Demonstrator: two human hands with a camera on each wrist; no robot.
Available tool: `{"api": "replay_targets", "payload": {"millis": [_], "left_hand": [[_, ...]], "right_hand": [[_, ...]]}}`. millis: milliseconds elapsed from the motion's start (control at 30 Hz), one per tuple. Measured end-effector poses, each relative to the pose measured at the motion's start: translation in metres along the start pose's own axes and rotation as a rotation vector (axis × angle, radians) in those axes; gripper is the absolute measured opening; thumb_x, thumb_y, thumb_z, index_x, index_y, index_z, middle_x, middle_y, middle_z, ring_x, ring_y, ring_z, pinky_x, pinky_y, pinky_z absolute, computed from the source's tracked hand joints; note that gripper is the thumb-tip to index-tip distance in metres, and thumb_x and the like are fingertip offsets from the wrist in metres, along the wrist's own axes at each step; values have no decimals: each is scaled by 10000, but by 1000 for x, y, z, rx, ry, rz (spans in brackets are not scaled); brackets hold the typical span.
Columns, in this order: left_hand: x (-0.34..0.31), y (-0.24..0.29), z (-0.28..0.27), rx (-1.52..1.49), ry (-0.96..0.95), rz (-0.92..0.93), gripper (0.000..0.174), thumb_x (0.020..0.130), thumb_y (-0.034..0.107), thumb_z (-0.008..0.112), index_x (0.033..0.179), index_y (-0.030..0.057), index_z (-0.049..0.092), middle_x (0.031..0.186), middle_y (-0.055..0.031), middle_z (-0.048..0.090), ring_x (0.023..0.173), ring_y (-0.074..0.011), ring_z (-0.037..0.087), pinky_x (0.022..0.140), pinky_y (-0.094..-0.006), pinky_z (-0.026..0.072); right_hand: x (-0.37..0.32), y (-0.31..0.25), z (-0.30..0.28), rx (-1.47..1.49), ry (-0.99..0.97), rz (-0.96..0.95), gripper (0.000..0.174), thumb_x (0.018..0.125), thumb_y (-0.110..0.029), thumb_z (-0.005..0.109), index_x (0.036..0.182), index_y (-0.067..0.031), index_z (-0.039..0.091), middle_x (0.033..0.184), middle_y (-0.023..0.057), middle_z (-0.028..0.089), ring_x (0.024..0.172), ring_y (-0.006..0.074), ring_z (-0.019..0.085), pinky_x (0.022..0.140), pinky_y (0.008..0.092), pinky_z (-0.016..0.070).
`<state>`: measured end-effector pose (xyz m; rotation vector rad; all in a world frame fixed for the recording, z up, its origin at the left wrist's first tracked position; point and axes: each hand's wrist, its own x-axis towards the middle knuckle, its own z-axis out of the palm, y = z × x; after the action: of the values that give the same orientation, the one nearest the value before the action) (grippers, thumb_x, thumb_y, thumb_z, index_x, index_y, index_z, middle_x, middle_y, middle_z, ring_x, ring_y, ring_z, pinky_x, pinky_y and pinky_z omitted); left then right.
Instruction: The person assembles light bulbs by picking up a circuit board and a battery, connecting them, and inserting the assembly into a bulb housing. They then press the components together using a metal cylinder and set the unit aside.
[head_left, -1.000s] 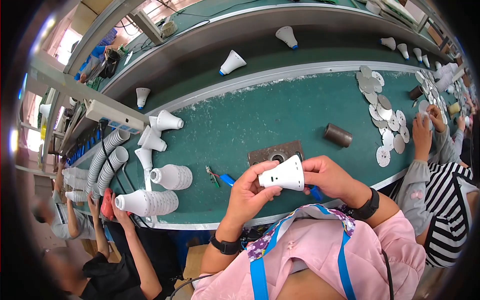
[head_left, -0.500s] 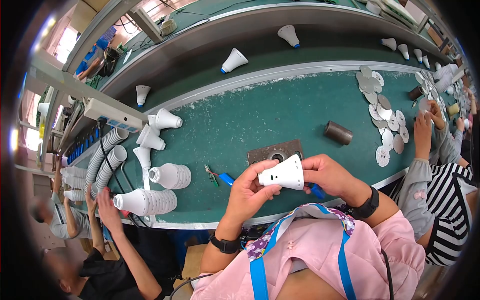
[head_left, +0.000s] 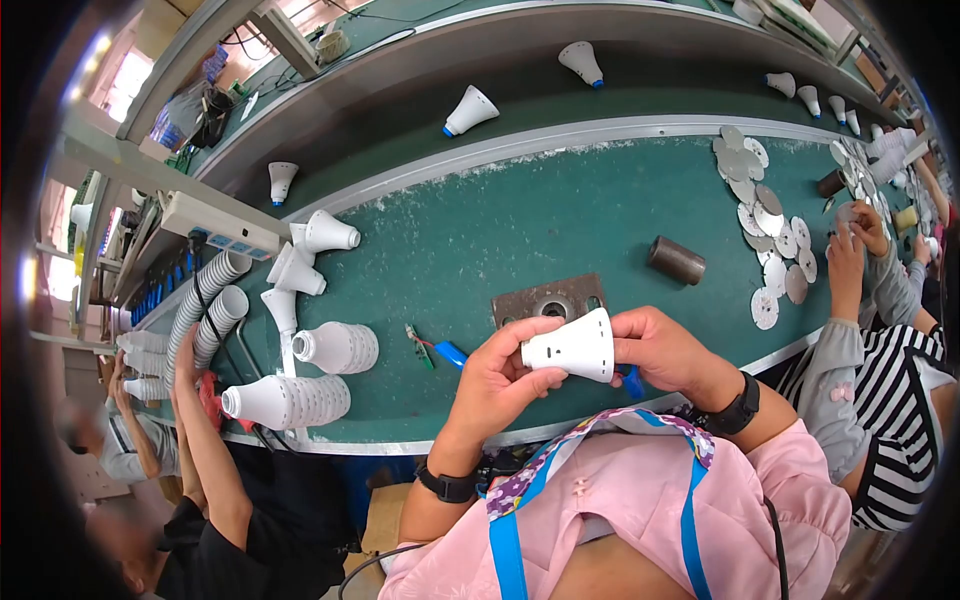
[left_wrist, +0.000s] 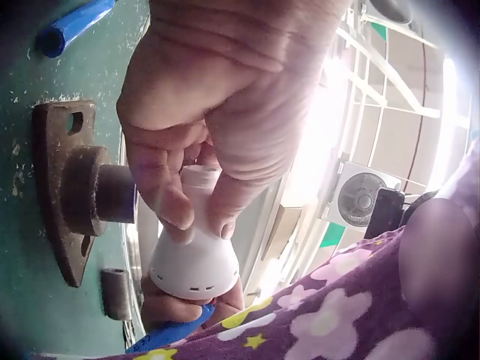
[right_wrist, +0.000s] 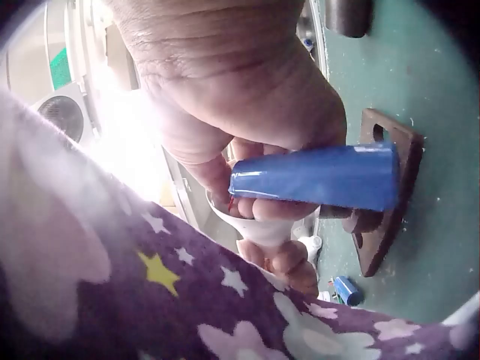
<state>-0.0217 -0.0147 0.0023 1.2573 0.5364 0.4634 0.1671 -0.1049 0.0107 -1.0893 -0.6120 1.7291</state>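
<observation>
A white cone-shaped lamp housing (head_left: 572, 347) with small slots near its wide rim lies sideways between both hands. My left hand (head_left: 505, 375) pinches its narrow neck between thumb and fingers. At the wide end, my right hand (head_left: 665, 345) grips the rim with fingertips reaching into the opening. A blue wrapped cylinder like a battery (right_wrist: 315, 176) hangs across the right fingers, with a red wire running toward the opening. What lies inside the housing is hidden. Just beyond the hands sits a rusty metal plate with a round socket (head_left: 515, 308).
A second blue cylinder (head_left: 450, 353) with a small green circuit board lies left of the plate. A metal tube (head_left: 677, 260) lies right. Stacked housings (head_left: 285, 400) and loose housings stand left, near a power strip (head_left: 225, 228). Round discs (head_left: 765, 305) lie right. Other people work on both sides.
The housing has turned slightly about its length, so its slots show differently. Both hands keep their hold. The person at left has moved a hand off the red tool toward the tall stacks.
</observation>
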Motion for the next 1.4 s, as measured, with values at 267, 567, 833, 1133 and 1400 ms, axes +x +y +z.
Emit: {"api": "replay_targets", "payload": {"millis": [267,567,833,1133,1400], "left_hand": [[-2,3,1,-16,-6,-23,448,733,-54,632,1157,16,505,977,-44,545,758,-80,559,584,-190,462],[-3,4,5,202,53,166,478,724,-88,598,1181,2,491,1077,-73,481,752,-89,547,587,-194,459],[-9,11,8,-133,226,57,325,832,-14,488,1155,2,456,1153,-118,409,771,-138,578,612,-228,492],[-5,-1,5,-27,353,60,135,856,97,530,911,-14,585,1097,-58,465,797,-95,536,644,-201,460],[-3,-4,-1,-51,424,137,174,864,124,520,940,-22,576,1104,-53,449,743,-83,514,636,-199,442]], "right_hand": [[-3,6,-7,23,-50,23,212,866,-135,511,1003,3,597,795,26,579,669,83,507,581,223,415],[-4,0,0,-147,-80,-68,275,878,-196,491,1049,6,563,778,11,545,669,73,478,584,223,404],[-6,-7,13,-354,31,-121,235,837,-162,529,1004,-15,601,777,11,552,677,70,483,601,219,409],[2,-12,27,-567,89,-392,243,807,-103,539,1023,-7,596,948,62,573,815,122,533,700,257,435],[1,-13,5,-1459,272,-791,307,665,-158,694,914,-64,541,752,71,539,675,220,541,546,309,438]]}}
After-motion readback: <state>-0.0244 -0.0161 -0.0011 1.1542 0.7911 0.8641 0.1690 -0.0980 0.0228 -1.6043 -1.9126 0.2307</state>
